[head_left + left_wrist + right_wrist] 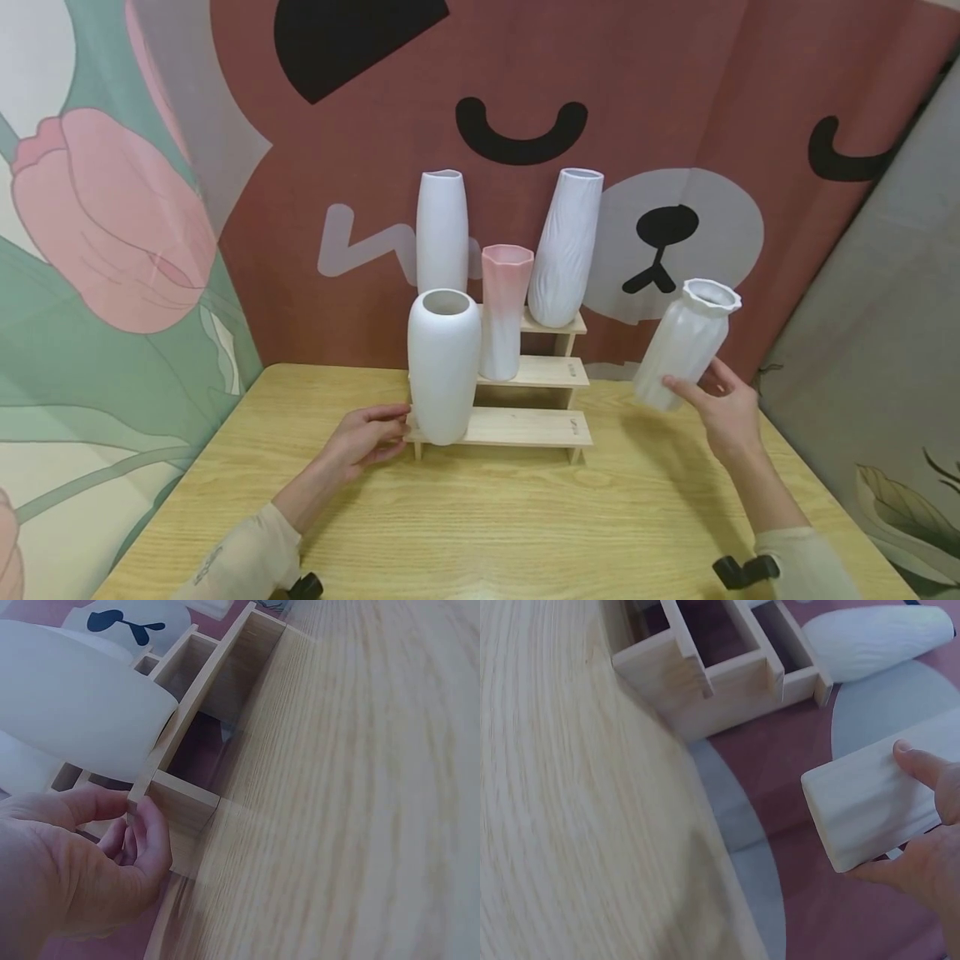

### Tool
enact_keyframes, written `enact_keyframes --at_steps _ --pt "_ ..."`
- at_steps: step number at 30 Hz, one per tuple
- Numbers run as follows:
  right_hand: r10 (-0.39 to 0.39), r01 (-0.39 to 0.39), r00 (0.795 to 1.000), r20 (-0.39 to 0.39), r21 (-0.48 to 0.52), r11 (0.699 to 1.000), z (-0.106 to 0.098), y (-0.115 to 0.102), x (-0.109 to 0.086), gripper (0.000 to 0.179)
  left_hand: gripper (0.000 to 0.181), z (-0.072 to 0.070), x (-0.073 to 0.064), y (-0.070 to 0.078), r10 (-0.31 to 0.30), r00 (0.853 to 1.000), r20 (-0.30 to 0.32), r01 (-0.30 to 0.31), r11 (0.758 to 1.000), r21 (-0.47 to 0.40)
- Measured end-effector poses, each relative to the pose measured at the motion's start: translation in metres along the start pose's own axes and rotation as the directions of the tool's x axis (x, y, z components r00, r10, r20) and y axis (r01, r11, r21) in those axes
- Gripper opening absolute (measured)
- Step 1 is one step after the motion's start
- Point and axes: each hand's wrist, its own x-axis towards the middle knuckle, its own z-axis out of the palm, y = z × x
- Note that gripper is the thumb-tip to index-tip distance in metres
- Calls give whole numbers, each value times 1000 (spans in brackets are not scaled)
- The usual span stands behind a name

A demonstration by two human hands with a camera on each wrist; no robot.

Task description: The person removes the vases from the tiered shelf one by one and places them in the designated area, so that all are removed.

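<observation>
My right hand (731,414) grips a white fluted vase (684,346) with a scalloped rim, tilted in the air to the right of the stepped wooden stand (525,427). In the right wrist view its pale base (870,806) points toward the stand, thumb along its side. My left hand (371,437) pinches the left end of the stand's lowest step between thumb and fingers, as the left wrist view shows. Beside those fingers, a smooth white vase (445,367) stands upright on that step. A pink-and-white vase (506,312) is on the middle step.
On the top step are a tall white vase (442,233) at left and a textured white vase (566,248) leaning right. The stand sits near the back of the wooden table (480,517). A printed curtain (360,150) hangs right behind it.
</observation>
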Motion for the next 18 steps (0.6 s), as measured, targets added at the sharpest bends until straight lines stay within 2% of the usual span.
enact_keyframes --at_steps 5,7,11,18 --pt "10 -7 999 -32 90 996 -5 14 7 75 43 -1 0 -1 0 1000 0 0 1000 -1" --pt "21 -16 998 -51 91 996 -9 18 8 73 43 -1 0 -1 -2 1000 0 2 1000 -3" --pt "54 -49 995 -85 60 997 -16 24 9 75 42 0 0 -1 -7 1000 -3 6 1000 -6" --pt "98 -104 982 -159 -26 994 -26 36 14 88 43 0 1 -1 -5 1000 -10 5 1000 -6"
